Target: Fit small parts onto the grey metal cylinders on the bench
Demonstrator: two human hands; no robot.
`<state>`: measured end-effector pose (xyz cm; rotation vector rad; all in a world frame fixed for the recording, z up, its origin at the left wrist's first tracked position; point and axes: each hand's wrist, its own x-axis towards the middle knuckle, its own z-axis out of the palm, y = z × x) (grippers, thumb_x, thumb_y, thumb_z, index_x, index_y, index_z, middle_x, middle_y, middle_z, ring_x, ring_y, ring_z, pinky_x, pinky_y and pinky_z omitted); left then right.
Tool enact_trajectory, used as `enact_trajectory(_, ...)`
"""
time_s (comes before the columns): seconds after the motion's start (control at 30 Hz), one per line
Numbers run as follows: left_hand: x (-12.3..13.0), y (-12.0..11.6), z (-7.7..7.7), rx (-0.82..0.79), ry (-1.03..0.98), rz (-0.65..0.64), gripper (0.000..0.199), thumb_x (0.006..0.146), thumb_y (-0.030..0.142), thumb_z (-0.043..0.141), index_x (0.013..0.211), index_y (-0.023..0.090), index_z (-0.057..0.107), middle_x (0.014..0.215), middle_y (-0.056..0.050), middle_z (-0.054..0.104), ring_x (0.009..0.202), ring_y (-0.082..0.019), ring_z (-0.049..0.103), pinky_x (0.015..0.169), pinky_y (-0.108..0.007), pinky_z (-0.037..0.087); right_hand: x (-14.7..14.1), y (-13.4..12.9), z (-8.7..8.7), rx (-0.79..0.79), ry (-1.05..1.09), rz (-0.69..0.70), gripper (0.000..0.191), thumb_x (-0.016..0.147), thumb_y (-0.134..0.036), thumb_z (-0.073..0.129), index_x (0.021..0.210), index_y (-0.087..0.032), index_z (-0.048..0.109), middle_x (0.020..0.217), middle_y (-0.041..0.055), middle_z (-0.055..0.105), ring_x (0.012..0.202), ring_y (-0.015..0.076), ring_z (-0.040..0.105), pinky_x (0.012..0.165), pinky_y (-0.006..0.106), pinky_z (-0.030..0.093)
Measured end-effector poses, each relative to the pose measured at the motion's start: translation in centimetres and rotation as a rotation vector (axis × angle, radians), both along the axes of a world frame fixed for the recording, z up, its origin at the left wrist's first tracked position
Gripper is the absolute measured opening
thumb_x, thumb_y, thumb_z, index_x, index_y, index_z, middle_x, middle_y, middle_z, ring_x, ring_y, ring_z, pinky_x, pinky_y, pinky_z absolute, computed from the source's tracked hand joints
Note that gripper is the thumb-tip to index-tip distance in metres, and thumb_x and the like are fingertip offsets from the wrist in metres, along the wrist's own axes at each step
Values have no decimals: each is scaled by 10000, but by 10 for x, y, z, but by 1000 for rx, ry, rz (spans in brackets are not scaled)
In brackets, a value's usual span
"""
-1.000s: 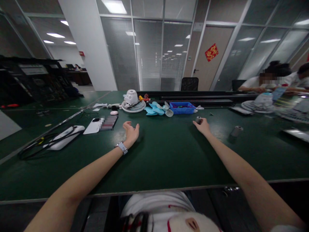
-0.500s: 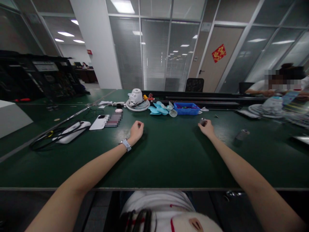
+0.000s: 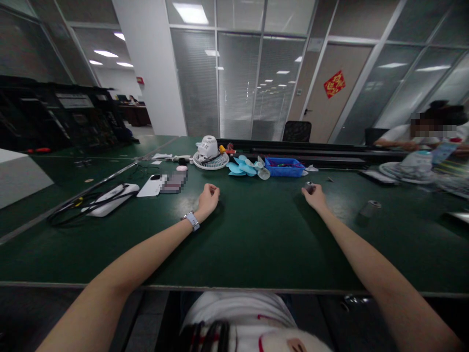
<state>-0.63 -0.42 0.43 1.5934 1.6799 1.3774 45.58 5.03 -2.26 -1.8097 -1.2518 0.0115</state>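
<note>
My right hand [image 3: 315, 198] is closed round a small grey metal cylinder [image 3: 309, 187], whose top shows between thumb and fingers. A similar metal cylinder [image 3: 371, 208] stands on the green table [image 3: 252, 244] to the right of that hand. My left hand [image 3: 208, 199], with a watch [image 3: 192, 220] on its wrist, is curled with its fingertips together at the table's left middle. Whatever is between its fingers, if anything, is hidden. The white phone [image 3: 150, 186] lies to its left.
Behind the hands are a white fan part [image 3: 210, 159], light blue fan blades [image 3: 242, 166] and a blue basket [image 3: 284, 168]. A white device [image 3: 112, 201] with black cables lies at the left. Another person [image 3: 399, 137] sits at the back right.
The view has shifted slightly. Both hands keep nearly the same place and hold; the person at the back right has moved a little.
</note>
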Motion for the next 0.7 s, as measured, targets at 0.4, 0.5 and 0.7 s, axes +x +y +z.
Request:
enact_trajectory(0.4,11,-16,11,146,80,-241,300,893,380,603,1117,186,557,1002,-70,681,867,-179,640,732,-304,491,-124,-37,14,84,129,520,420,750,-488,706,1047,-228,565,1032,91,720,924,258,691,890,452,533)
enact_trajectory(0.5,20,-26,19,188,128,-381,415,893,422,615,1234,191,570,1139,-96,683,984,-200,641,771,-318,500,-184,-63,20,78,150,782,381,778,-477,706,1050,-242,577,1028,59,718,945,240,684,919,445,521)
enact_trajectory(0.7,39,-39,29,229,210,-545,358,920,391,593,1241,244,657,1187,-67,711,1112,-218,622,941,-367,482,-221,-89,24,0,183,1028,318,810,-403,703,1059,-244,584,956,19,719,924,214,685,902,409,522)
